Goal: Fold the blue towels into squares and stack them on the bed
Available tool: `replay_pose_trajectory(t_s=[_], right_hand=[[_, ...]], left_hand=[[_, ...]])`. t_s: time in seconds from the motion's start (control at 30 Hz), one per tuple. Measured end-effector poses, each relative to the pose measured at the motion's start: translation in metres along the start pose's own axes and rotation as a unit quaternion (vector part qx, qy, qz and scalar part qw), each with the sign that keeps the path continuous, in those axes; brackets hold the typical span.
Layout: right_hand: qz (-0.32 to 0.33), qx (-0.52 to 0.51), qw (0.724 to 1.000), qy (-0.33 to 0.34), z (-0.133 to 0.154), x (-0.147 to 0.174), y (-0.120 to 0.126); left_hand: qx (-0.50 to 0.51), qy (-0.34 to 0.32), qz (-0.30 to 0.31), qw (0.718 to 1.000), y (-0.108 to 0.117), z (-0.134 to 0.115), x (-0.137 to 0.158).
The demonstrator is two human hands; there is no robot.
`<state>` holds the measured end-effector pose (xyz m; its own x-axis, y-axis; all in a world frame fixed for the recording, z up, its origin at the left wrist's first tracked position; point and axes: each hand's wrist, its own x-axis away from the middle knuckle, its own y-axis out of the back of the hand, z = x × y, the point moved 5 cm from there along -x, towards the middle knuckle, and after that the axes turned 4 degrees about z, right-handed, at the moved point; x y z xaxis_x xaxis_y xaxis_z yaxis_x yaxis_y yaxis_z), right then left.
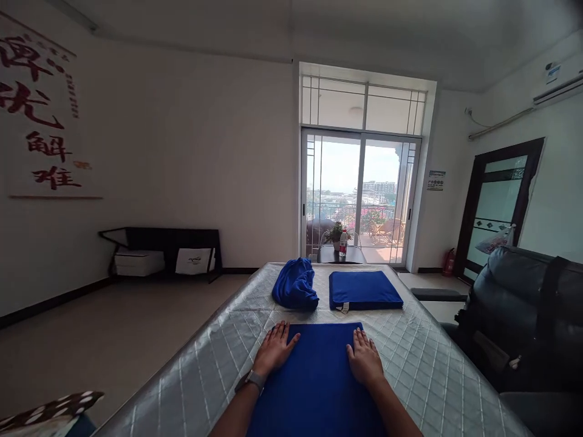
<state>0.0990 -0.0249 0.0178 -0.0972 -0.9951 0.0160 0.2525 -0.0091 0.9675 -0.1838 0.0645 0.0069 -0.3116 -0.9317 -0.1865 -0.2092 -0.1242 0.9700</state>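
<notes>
A blue cloth (319,382) lies spread flat on the table in front of me, its near end running out of view. My left hand (276,349) rests palm down on its left edge near the far corner, fingers stretched out. On the opposite edge my right hand (365,357) lies flat as well, thumb apart from the fingers. Beyond them sit a crumpled blue cloth (296,284) on the left and a neatly folded blue cloth stack (365,289) on the right, with a small white tag at its front edge. Neither hand touches those two.
A silver quilted cover (218,358) drapes the table. Past its far end, a small dark table (328,256) bears a bottle (343,243) and a potted plant (336,233). A black leather chair (523,303) stands close on the right. At lower left is a patterned cushion (54,408).
</notes>
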Motion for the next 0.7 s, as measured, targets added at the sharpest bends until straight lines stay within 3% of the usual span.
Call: replay_pose_trajectory(t_s=[0.13, 0.23, 0.33, 0.47, 0.53, 0.6, 0.7], right_hand=[[-0.004, -0.014, 1.0, 0.0, -0.001, 0.001, 0.001], [-0.005, -0.023, 1.0, -0.006, -0.002, 0.001, 0.0], [-0.004, -0.024, 1.0, -0.007, -0.003, 0.001, -0.001], [-0.007, -0.011, 1.0, 0.025, -0.006, 0.003, -0.002], [-0.004, 0.0, 0.999, 0.047, -0.006, 0.004, -0.003], [-0.002, 0.005, 0.999, 0.048, -0.006, 0.004, -0.003], [-0.007, -0.003, 1.0, 0.021, -0.007, 0.002, -0.002]], left_hand=[[-0.026, 0.007, 0.024, 0.999, 0.003, 0.001, -0.002], [-0.04, 0.063, 0.003, 0.997, 0.006, -0.017, -0.007], [-0.028, 0.053, -0.016, 0.998, 0.002, -0.077, -0.013], [0.028, -0.094, 0.032, 0.995, -0.019, -0.183, -0.011], [0.036, -0.144, 0.054, 0.987, -0.028, -0.212, -0.005], [0.033, -0.157, 0.059, 0.985, -0.031, -0.215, 0.002], [0.028, -0.112, 0.053, 0.992, -0.028, -0.176, 0.009]])
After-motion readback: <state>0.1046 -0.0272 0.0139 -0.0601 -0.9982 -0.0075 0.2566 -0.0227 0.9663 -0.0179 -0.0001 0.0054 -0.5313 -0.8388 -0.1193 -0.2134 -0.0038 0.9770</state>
